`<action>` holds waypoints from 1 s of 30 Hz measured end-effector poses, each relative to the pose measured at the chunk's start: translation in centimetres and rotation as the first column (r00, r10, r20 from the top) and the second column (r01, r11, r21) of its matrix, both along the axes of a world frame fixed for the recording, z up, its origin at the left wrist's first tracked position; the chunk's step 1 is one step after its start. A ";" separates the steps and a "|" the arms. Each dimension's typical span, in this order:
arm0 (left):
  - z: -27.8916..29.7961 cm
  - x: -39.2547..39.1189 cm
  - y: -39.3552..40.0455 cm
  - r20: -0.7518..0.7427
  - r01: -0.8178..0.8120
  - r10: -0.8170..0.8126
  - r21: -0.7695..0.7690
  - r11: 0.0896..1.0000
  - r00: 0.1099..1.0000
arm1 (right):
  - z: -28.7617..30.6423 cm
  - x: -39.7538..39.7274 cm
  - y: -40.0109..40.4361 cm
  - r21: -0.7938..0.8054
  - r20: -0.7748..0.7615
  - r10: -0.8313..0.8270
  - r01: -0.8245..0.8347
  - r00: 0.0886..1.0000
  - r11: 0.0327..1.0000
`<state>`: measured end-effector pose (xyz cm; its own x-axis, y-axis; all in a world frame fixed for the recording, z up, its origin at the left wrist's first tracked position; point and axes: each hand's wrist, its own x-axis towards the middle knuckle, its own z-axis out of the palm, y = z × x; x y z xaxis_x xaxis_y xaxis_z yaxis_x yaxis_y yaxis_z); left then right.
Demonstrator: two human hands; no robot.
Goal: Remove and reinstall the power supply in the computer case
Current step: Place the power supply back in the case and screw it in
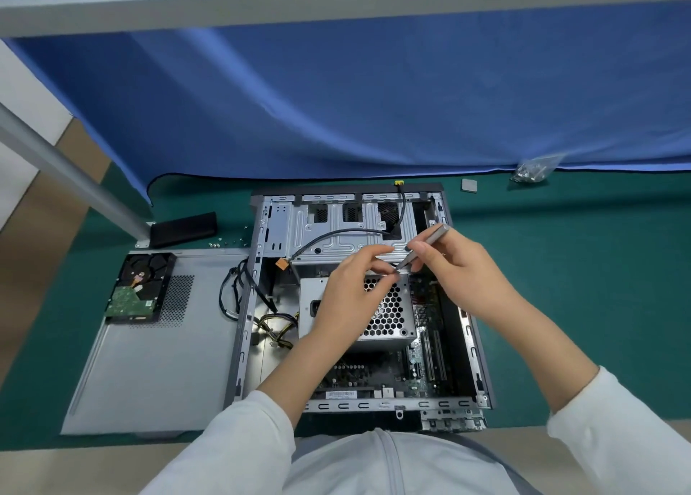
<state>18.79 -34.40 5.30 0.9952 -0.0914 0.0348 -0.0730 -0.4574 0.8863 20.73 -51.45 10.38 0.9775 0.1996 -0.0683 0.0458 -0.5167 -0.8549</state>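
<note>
Grey screwdriver (424,247) gripped by right hand (458,266); left hand (349,296) pinches its hidden tip.

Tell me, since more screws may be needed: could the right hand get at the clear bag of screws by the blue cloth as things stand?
Probably, though not freely. Nothing stands between the right hand and the bag of screws on the green mat, but that hand grips a screwdriver, so it would need setting down first.
</note>
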 end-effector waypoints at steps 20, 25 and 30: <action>0.2 -0.5 -0.5 0.036 -0.040 0.039 0.009 0.999 0.999 | 0.8 0.3 -0.2 -0.157 0.000 0.130 -0.129 0.991 0.979; 0.1 -0.2 -0.6 0.010 -0.069 0.069 -0.002 0.998 0.998 | 1.0 0.7 0.1 -0.232 -0.003 0.136 -0.133 0.991 0.964; -0.2 -0.1 -0.6 0.021 -0.037 0.037 0.003 0.999 0.999 | 1.2 0.9 0.3 -0.266 -0.032 0.151 -0.154 0.988 0.952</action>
<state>18.66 -34.98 5.15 0.9970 -0.0546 0.0550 -0.0741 -0.4632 0.8831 21.63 -51.20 11.57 0.9358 0.3189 -0.1502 0.1329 -0.7137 -0.6877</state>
